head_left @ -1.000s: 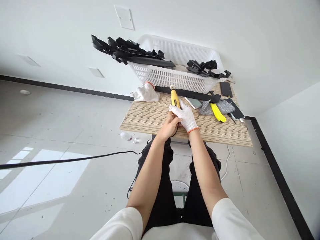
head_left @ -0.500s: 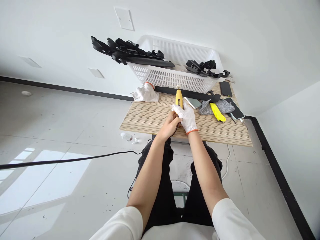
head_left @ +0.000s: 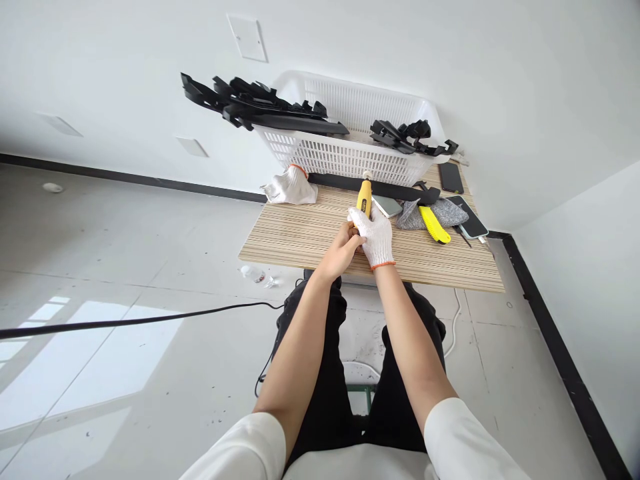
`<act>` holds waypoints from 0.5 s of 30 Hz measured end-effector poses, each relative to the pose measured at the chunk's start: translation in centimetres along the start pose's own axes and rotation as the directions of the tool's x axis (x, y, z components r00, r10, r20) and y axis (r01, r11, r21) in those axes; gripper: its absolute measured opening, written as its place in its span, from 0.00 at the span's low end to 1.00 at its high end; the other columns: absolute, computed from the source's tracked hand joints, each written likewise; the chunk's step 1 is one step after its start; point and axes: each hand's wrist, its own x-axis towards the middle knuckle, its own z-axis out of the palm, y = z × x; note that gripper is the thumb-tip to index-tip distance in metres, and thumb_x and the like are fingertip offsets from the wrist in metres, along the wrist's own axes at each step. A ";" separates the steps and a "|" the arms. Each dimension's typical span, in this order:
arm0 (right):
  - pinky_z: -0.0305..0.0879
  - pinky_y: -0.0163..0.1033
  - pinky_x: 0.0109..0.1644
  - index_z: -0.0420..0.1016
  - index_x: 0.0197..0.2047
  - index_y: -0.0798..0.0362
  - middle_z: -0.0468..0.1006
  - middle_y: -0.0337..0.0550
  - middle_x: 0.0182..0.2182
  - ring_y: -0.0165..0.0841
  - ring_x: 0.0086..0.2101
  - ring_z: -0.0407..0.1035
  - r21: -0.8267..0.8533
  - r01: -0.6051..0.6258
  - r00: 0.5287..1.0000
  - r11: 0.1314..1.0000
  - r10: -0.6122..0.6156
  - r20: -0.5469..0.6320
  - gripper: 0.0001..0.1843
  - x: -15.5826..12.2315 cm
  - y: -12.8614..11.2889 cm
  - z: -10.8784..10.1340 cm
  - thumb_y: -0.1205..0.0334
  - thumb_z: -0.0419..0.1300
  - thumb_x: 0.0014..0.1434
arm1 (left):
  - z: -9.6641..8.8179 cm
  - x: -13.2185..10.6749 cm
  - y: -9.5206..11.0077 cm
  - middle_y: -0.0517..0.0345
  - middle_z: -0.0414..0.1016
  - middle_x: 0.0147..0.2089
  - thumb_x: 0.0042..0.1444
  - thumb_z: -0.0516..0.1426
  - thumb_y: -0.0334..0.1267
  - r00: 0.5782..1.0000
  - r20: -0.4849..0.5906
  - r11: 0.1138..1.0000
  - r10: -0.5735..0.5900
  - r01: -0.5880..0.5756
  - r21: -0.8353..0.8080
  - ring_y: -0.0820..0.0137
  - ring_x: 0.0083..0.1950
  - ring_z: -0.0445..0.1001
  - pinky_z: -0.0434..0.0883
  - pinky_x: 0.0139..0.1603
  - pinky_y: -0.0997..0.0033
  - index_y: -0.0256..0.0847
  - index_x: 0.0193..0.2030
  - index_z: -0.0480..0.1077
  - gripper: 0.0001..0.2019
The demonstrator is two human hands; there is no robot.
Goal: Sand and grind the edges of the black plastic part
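Observation:
A yellow rotary tool (head_left: 365,197) with a pale round tip points away from me over the board. My right hand (head_left: 376,237), in a white knitted glove with an orange cuff, is wrapped round its body. Bare, my left hand (head_left: 343,252) is closed at the tool's rear end, against the gloved palm; its fingertips are partly hidden. Just beyond the tip lies a long black plastic strip (head_left: 345,181) along the foot of the basket. A grey-green flat block (head_left: 389,206) lies right of the tool.
A white basket (head_left: 325,152) holding black plastic parts (head_left: 295,120) stands at the back of the wooden board (head_left: 300,233). Left lies another glove (head_left: 290,187); right are a grey cloth (head_left: 450,212), a yellow cutter (head_left: 434,225) and two phones (head_left: 451,178). A black cable (head_left: 150,320) crosses at left.
The tool's tip has swung slightly to the right, and my right hand has turned a little with it. My left hand stays at the rear end.

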 end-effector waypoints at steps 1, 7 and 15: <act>0.65 0.37 0.40 0.71 0.36 0.48 0.74 0.34 0.29 0.32 0.32 0.69 0.001 0.004 1.000 1.000 -0.004 -0.014 0.18 -0.1 -0.2 -0.1 0.42 0.63 0.57 | 0.0 0.0 0.0 0.52 0.72 0.45 0.57 0.56 0.39 1.000 -0.002 1.000 -0.002 0.002 0.018 0.62 0.48 0.71 0.69 0.48 0.64 0.36 0.57 0.63 0.21; 0.66 0.36 0.39 0.73 0.37 0.49 0.75 0.35 0.29 0.32 0.32 0.70 0.080 -0.043 0.993 0.996 0.052 -0.106 0.17 -0.2 -0.2 -0.2 0.44 0.62 0.58 | 0.3 -0.2 0.3 0.54 0.70 0.44 0.59 0.56 0.40 1.000 -0.012 0.995 0.010 -0.009 0.095 0.66 0.44 0.71 0.70 0.45 0.65 0.38 0.59 0.62 0.21; 0.67 0.37 0.41 0.77 0.43 0.50 0.77 0.35 0.30 0.31 0.32 0.72 0.112 -0.056 0.976 0.992 0.079 -0.204 0.18 -0.1 -0.6 -0.7 0.45 0.62 0.58 | 0.2 -0.1 0.0 0.57 0.67 0.42 0.59 0.56 0.37 1.000 -0.013 0.998 0.024 -0.023 0.061 0.71 0.38 0.67 0.68 0.42 0.69 0.38 0.62 0.66 0.23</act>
